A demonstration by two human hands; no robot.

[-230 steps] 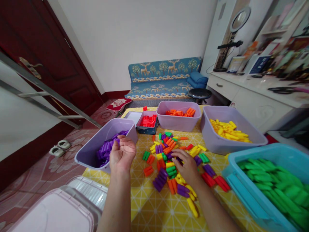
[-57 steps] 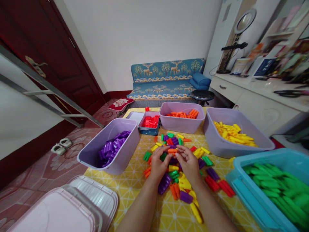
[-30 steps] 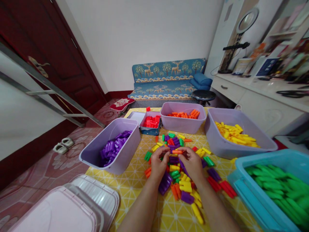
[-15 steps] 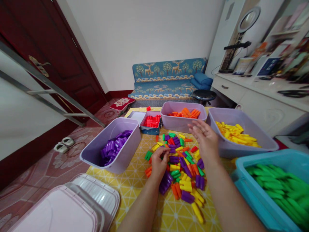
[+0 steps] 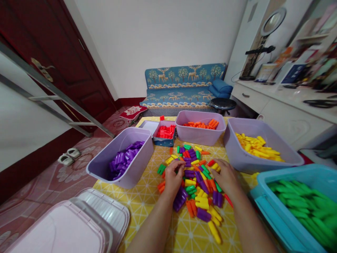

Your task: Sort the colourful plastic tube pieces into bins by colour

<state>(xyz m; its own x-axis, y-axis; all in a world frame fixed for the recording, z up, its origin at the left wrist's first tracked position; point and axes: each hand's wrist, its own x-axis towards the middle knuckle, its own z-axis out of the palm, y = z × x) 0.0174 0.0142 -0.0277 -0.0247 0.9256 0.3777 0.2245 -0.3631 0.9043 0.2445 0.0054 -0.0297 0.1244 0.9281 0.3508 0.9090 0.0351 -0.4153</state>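
A loose heap of plastic toy pieces (image 5: pixel 202 203), tube-shaped and joined side by side, in purple, yellow, green, orange and red, lies on the yellow patterned tablecloth (image 5: pixel 147 207). My left hand (image 5: pixel 173 175) rests at the heap's left side, its fingers curled together; whatever they may hold is hidden. Over the heap's right side, my right hand (image 5: pixel 225 177) reaches down with thumb and fingers apart, beside yellow pieces (image 5: pixel 216 166) and a red piece (image 5: pixel 211 162). Another red piece (image 5: pixel 228 200) lies against my right wrist.
Around the heap stand a lilac bin (image 5: pixel 142 158) of purple pieces, a small tin (image 5: pixel 163 141) of red, a lilac bin (image 5: pixel 200 137) of orange, another bin (image 5: pixel 252 161) of yellow and a turquoise bin (image 5: pixel 273 211) of green. Stacked lids (image 5: pixel 58 228) lie front left.
My right hand has come down from near the orange pieces' bin to the right side of the heap. In that bin the orange pieces sit lower. My left hand has stayed in place.
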